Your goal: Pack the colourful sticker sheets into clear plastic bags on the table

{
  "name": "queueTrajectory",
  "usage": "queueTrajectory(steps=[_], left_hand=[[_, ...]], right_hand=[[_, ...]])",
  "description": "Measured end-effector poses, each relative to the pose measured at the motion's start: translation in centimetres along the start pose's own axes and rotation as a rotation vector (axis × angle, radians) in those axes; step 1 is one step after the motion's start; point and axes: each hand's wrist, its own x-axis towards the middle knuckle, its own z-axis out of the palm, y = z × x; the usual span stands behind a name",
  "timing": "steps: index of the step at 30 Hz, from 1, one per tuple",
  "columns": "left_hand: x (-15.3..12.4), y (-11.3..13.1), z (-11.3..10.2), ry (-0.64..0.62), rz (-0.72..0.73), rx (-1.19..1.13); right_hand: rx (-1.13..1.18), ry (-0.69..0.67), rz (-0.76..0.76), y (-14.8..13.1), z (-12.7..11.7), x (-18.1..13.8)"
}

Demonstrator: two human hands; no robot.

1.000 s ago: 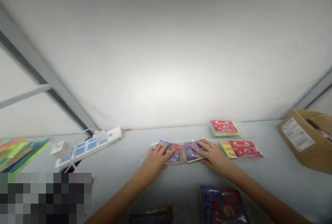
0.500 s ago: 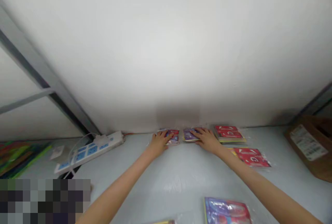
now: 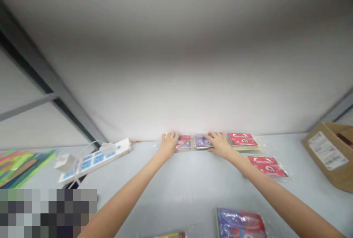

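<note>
Both arms reach out to the far edge of the table. My left hand (image 3: 168, 144) lies at the left end of a red-and-blue packet (image 3: 184, 142) in clear plastic, its fingers stretched toward the wall. My right hand (image 3: 220, 144), fingers spread, rests on the right part of a purple packet (image 3: 202, 141) in similar wrapping. The two packets lie side by side with a narrow gap between them. Just right of my right hand is a stack of red packets (image 3: 243, 139). Another red packet (image 3: 268, 166) lies nearer, partly behind my right forearm.
A purple-and-red packet (image 3: 241, 223) lies near the front, with a partly cut-off packet (image 3: 168, 235) to its left. At left are a white power strip (image 3: 106, 159) with plugs and colourful flat sheets (image 3: 23, 164). A cardboard box (image 3: 328, 153) stands at right, against the pale wall (image 3: 176, 83).
My left hand's fingers have shifted left, uncovering more of the red-and-blue packet. My right hand has drawn slightly right on the purple packet. The wall looks darker at the top.
</note>
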Motion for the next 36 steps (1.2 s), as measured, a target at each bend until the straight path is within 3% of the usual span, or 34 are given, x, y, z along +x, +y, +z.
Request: queueTrajectory(steps=[4, 7, 11, 14, 21, 27, 31, 36], left_hand=[[-2.2, 1.5, -2.3, 0.002, 0.028, -0.051], [-5.9, 2.9, -4.1, -0.022, 0.136, -0.107], [-10.9, 3.8, -4.4, -0.215, 0.501, -0.360], [-12.3, 4.0, -3.1, -0.281, 0.607, -0.409], [-11.7, 4.5, -1.1, -0.310, 0.664, -0.468], [-11.6, 6.4, 1.5, -0.183, 0.446, -0.470], [-9.2, 6.8, 3.4, -0.105, 0.351, -0.459], [-5.1, 6.1, 4.1, 0.022, 0.301, -0.465]], right_hand=[[0.029, 0.057, -0.026, -1.5, -2.3, -2.3], [0.230, 0.096, -0.173, -2.6, -3.5, -5.9], [0.475, -0.208, -0.421, -3.7, -2.9, -10.4], [0.549, -0.365, -0.489, -4.1, -1.8, -11.3], [0.565, -0.371, -0.549, -4.3, 0.0, -10.7], [0.477, -0.209, -0.451, -3.7, 2.7, -9.8], [0.474, -0.111, -0.394, -2.8, 4.0, -7.0], [0.475, 0.023, -0.324, -2.1, 4.7, -3.8]])
